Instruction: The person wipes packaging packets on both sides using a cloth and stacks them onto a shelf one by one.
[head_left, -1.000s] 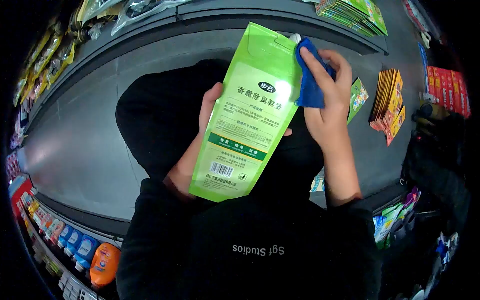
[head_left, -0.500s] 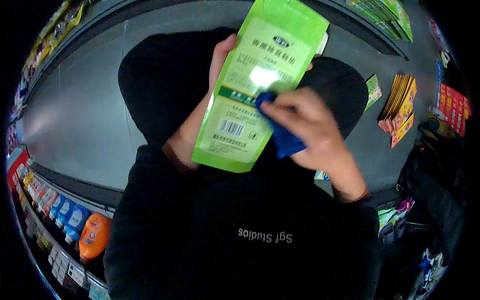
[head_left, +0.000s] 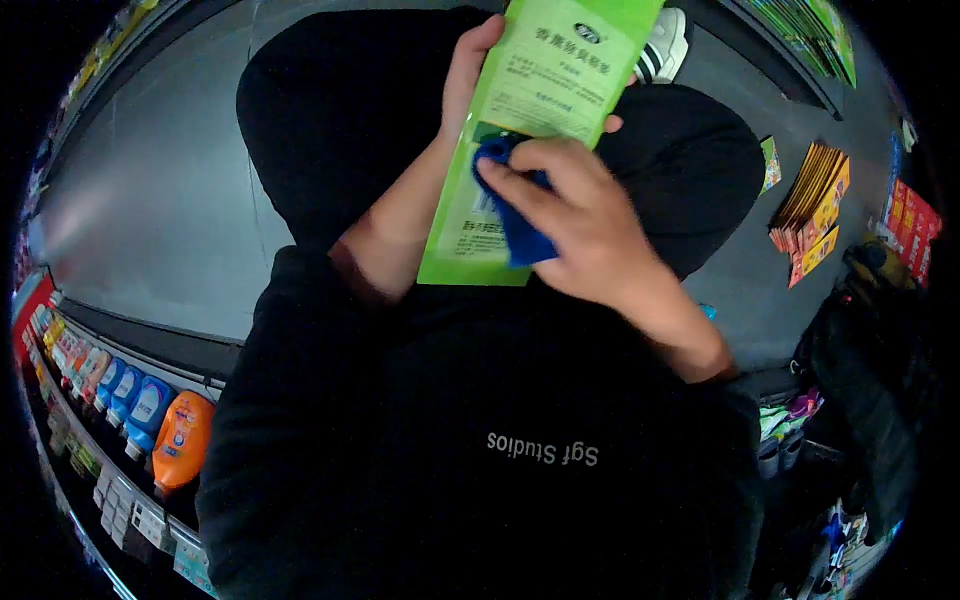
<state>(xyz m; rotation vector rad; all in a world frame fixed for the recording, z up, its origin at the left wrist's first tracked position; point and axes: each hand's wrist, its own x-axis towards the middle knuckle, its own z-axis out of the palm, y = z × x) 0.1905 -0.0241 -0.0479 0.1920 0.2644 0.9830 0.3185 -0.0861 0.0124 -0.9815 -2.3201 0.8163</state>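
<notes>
At 12 o'clock, the left hand grips a green packet, its top cut off, most fingers hidden behind. The right hand, slightly blurred, clutches a blue cloth against its front, masking print. An orange bottle sits at 8 o'clock.

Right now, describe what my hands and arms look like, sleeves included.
The left hand and right hand are ungloved, with no ring or watch visible. Black sleeves end partway along the forearms, leaving both wrists uncovered.
</notes>
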